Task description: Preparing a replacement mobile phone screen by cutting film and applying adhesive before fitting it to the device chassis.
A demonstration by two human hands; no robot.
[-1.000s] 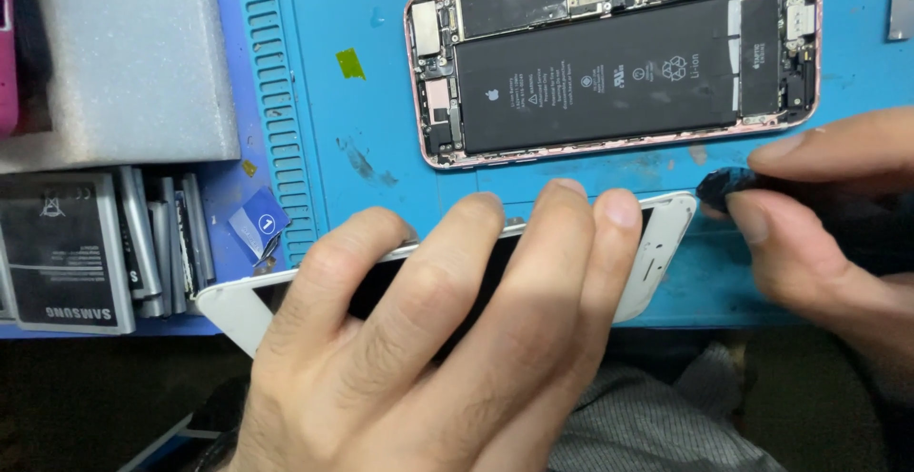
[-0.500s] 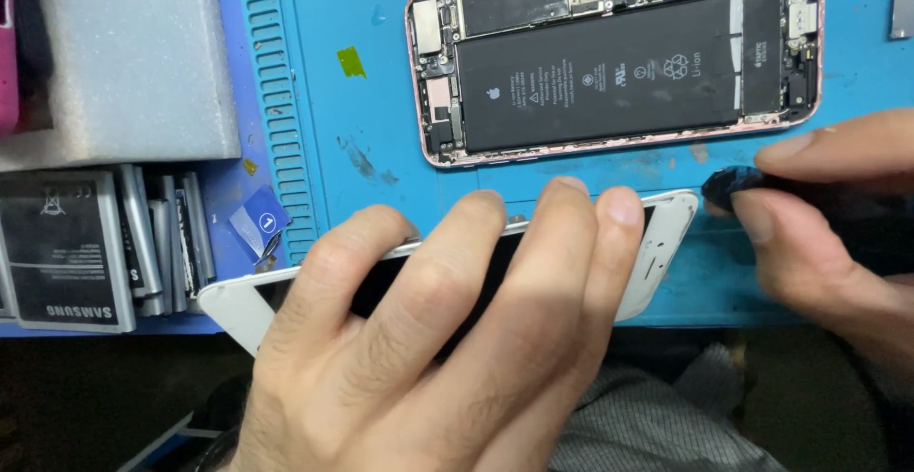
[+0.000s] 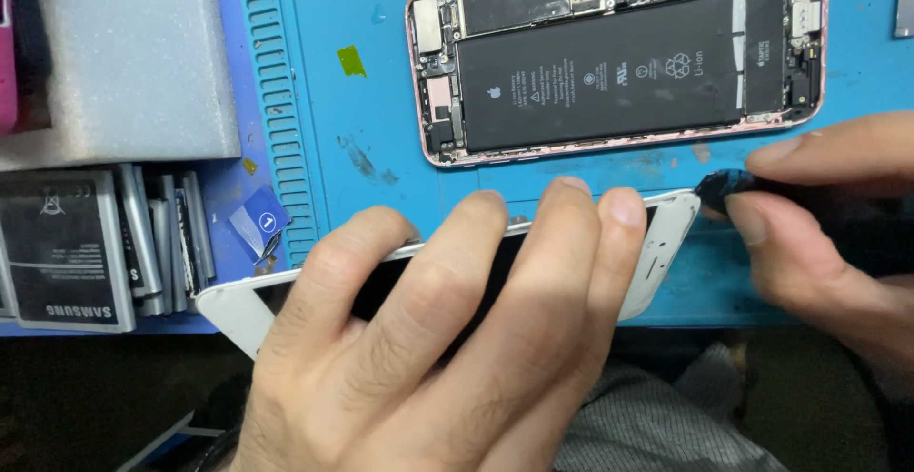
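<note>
The left hand (image 3: 447,339) lies over a white phone screen panel (image 3: 666,244), with the fingers curled over its top edge, so it grips the panel and holds it tilted up on its long side. The panel sits at the near edge of the blue work mat (image 3: 381,82), just in front of the open phone body (image 3: 619,63). The right hand (image 3: 838,234) is pinched closed on a small dark tool (image 3: 714,185), and the tip of the tool touches the top corner of the panel. The panel looks thin, light and flat, and it is made of glass, so it can crack if it is bent or squeezed hard. The safe places to hold it seem to be the long edges and the white ends, not the dark middle. The open phone body shows a big black battery (image 3: 600,82) and small parts inside. Left of the phone body stands a grey foam block (image 3: 124,53). Below the block, a row of loose flat batteries (image 3: 67,248) stands on edge.
</note>
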